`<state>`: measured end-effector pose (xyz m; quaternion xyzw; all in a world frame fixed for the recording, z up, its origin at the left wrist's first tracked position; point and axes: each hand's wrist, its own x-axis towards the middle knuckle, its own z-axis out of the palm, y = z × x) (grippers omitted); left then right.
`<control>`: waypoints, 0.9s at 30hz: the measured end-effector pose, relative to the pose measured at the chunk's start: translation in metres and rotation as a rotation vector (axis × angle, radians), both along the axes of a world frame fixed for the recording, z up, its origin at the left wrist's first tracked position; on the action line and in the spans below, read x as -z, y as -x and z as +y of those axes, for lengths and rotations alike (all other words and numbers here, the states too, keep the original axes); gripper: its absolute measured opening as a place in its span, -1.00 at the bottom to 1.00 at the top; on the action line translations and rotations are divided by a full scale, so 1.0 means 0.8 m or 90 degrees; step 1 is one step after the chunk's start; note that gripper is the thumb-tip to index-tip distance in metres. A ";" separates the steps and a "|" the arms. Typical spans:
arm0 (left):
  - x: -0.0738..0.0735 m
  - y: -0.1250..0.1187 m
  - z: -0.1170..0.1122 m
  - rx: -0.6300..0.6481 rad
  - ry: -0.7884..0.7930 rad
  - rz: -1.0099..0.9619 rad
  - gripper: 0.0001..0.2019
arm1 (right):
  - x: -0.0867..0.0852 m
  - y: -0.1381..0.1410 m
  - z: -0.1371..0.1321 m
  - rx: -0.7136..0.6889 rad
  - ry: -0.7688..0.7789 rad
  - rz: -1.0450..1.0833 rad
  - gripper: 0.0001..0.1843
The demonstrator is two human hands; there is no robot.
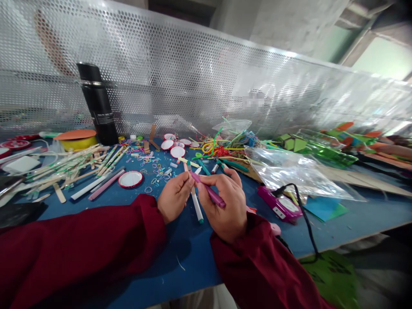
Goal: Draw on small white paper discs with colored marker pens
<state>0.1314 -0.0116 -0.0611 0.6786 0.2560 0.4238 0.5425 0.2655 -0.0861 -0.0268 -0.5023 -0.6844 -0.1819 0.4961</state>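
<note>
My left hand is closed, pinching a pale wooden craft stick whose end shows above the fingertips. Beside it, my right hand grips a slim purple tool, slanted with its far end at the stick. It resembles a cutter knife, but its tip is too small to make out. The fingertips of both hands nearly meet. Under and between them lies a white marker with a teal end. Small caps and pens lie just beyond the hands, including a dark teal pen.
Craft sticks, markers and red-rimmed lids lie left, near a black bottle. Small rubber bands are scattered mid-table. To the right are a clear plastic bag and a purple power strip with a black cable.
</note>
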 end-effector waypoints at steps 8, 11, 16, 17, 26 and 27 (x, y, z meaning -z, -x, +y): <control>0.000 0.000 0.000 -0.006 0.005 0.005 -0.55 | 0.000 0.000 0.000 -0.002 0.000 -0.004 -0.95; 0.001 0.000 0.001 -0.007 -0.003 0.008 -0.55 | 0.001 0.000 0.000 -0.001 -0.001 -0.005 -0.95; 0.002 0.000 0.001 -0.008 -0.012 0.014 -0.56 | 0.001 0.000 0.000 -0.001 0.000 -0.007 -0.95; 0.001 0.000 0.001 -0.007 -0.011 0.013 -0.56 | 0.001 0.000 0.000 -0.002 -0.002 -0.006 -0.95; -0.001 0.001 -0.001 -0.006 -0.004 0.012 -0.57 | 0.000 0.000 -0.001 0.002 -0.001 -0.006 -0.95; -0.001 0.001 -0.001 -0.005 -0.004 0.010 -0.57 | 0.000 0.000 -0.001 0.004 -0.003 -0.002 -0.95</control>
